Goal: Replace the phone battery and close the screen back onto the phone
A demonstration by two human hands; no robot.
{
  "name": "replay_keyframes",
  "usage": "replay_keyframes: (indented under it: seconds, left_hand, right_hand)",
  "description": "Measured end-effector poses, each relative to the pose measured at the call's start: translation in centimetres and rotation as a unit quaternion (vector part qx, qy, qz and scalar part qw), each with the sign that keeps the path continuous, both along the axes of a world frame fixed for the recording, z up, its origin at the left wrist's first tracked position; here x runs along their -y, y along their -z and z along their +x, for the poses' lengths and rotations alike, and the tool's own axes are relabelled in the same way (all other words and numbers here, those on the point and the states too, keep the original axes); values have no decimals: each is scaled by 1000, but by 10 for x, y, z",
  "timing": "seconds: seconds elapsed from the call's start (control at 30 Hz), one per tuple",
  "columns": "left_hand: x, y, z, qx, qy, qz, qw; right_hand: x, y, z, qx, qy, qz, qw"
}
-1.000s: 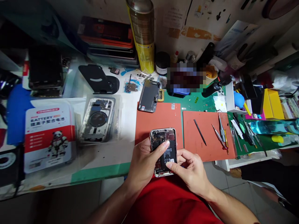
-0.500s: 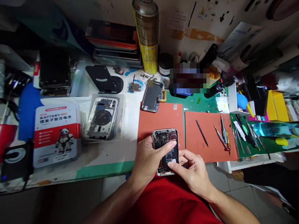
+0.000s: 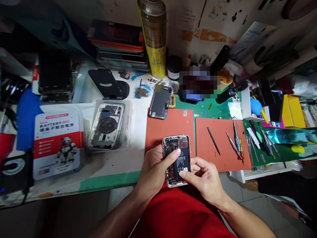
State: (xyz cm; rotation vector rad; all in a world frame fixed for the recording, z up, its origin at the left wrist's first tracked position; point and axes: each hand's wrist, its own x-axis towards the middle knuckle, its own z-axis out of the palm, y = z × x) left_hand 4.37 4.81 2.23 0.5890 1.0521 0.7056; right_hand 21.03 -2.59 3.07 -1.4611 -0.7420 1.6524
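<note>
An opened phone [image 3: 183,143], its circuit board and black battery exposed, is held between both hands at the front edge of the bench. My left hand [image 3: 155,167] grips its left side, the thumb lying over the inside parts. On the right side, my right hand [image 3: 206,178] has its thumb on the lower battery and its other fingers bent at the frame's edge. Beyond the phone lies an orange-brown mat [image 3: 158,129], with a detached screen [image 3: 160,101] at its far edge.
A second mat [image 3: 203,142] bears a black stick [image 3: 213,140] and screwdrivers [image 3: 237,137]. To the left are a phone housing [image 3: 107,125] and a battery package [image 3: 58,142]. A spray can [image 3: 157,43] stands at the back. A person's arm [image 3: 289,211] shows at lower right.
My left thumb has shifted slightly left on the phone, showing more of the battery. Both hands still hold the phone. The view has moved slightly.
</note>
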Motion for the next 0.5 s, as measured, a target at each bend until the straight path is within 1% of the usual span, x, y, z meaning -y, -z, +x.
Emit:
replay_keyframes:
  seconds: [0.07,0.2,0.27,0.4,0.5]
  left_hand:
    - [-1,0,0,-11,3,1,1000]
    - [-3,-2,3,-89,0,21,996]
    - [-3,-4,6,-112,-9,24,993]
    - [-3,-7,7,-119,-18,22,992]
    - [-5,-5,6,-105,1,27,994]
  right_hand:
    - [0,0,0,7,-4,1,1000]
    - [-1,-1,-2,23,-18,13,999]
    - [0,-2,-2,26,-22,21,999]
    - [1,0,-2,17,-21,18,999]
    - [-2,1,0,-10,-6,5,1000]
